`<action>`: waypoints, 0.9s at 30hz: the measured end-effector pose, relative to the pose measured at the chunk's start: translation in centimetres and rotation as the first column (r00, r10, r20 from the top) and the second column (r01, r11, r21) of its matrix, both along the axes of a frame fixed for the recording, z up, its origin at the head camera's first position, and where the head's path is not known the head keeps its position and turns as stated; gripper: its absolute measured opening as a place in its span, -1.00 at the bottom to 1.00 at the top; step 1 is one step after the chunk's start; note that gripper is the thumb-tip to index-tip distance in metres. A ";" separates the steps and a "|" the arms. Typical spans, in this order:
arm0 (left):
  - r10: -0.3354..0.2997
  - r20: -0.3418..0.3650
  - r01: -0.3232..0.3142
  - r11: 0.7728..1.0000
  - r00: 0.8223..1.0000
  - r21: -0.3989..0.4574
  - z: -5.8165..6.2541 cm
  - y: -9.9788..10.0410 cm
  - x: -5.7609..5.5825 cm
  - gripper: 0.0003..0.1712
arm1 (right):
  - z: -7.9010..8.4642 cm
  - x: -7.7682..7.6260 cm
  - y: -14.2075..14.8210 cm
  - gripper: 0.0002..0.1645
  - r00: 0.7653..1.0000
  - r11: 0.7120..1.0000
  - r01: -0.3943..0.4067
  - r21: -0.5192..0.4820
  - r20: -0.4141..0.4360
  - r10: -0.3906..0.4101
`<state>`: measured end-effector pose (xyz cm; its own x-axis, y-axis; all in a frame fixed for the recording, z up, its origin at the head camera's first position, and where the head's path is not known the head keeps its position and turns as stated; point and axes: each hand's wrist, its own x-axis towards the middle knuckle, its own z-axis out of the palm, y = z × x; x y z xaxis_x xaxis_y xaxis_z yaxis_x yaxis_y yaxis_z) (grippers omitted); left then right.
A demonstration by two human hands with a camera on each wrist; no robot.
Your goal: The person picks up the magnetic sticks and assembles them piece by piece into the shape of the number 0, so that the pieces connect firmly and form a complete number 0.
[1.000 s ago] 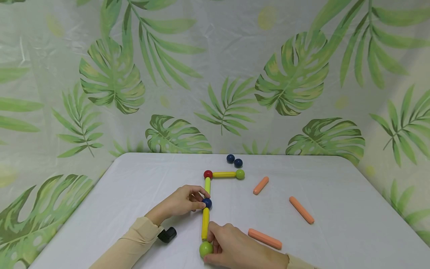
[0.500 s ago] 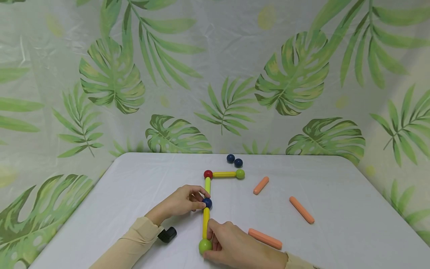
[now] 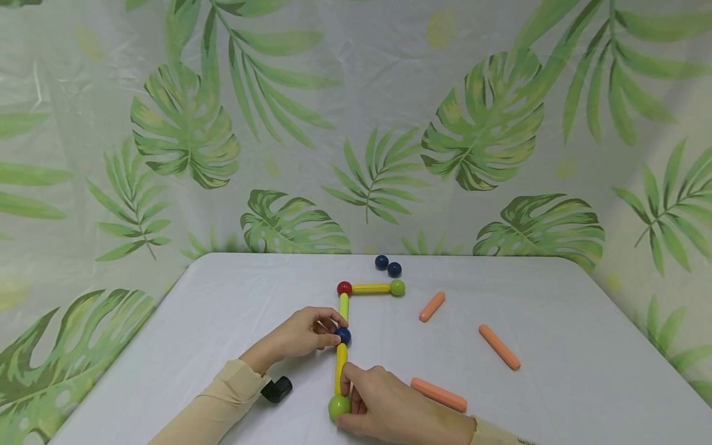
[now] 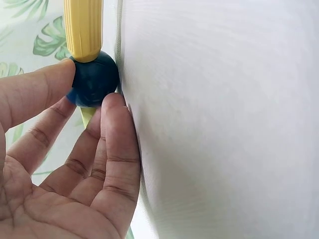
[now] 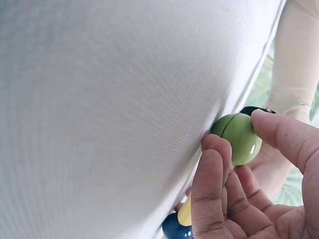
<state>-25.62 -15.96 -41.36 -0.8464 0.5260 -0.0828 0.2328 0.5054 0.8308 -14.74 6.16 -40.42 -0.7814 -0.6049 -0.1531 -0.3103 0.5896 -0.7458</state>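
Observation:
My left hand (image 3: 306,332) pinches a dark blue ball (image 4: 97,79) between thumb and fingers. From that ball a yellow-green rod (image 3: 344,309) leads away to a red ball (image 3: 345,288). A ridged yellow rod (image 3: 341,368) runs from the blue ball towards me. At its near end my right hand (image 3: 384,398) holds a light green ball (image 5: 239,139) with thumb and fingertips; the fingers partly cover the joint. Beyond, another yellow rod (image 3: 371,288) joins the red ball to a second green ball (image 3: 397,288).
Two loose dark blue balls (image 3: 394,269) lie near the table's far edge. To the right are three orange rods: a short one (image 3: 432,307), a longer one (image 3: 499,347), and one (image 3: 439,395) close to my right hand. A black wrist device (image 3: 277,389) is by my left wrist.
My right hand has shifted the near green ball slightly away from me and left, up against the yellow rod's end. The left hand stays on the blue ball.

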 end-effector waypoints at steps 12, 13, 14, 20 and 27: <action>0.005 -0.119 -0.018 0.994 0.993 -0.108 0.7 0.0 1.2 -0.67 | 0.3 -0.1 1.0 -0.71 0.998 1.000 -0.015 0.002 -0.063 0.015; 0.006 -0.137 -0.022 0.993 0.991 -0.119 0.8 0.0 1.5 -0.66 | 0.4 -0.1 1.2 -0.71 0.997 1.000 -0.016 0.000 -0.076 0.016; 0.005 -0.152 -0.024 0.992 0.988 -0.127 0.9 0.0 1.8 -0.66 | 0.4 -0.1 1.4 -0.70 0.996 1.000 -0.019 -0.003 -0.087 0.019; -0.042 -0.226 0.010 0.990 0.973 -0.142 1.9 -0.4 4.1 -0.64 | 1.1 -0.7 2.5 -0.71 0.999 1.000 0.005 -0.007 -0.040 -0.005; -0.074 -0.228 0.048 0.992 0.971 -0.116 2.4 -0.7 7.0 -0.63 | 1.7 -1.2 4.2 -0.72 0.996 1.000 0.002 -0.019 -0.090 -0.004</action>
<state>-18.64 -16.67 -38.98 -0.8160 0.5758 0.0516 0.4450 0.5686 0.6918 -15.91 10.35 -38.74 -0.7933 -0.6047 -0.0709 -0.3749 0.5769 -0.7257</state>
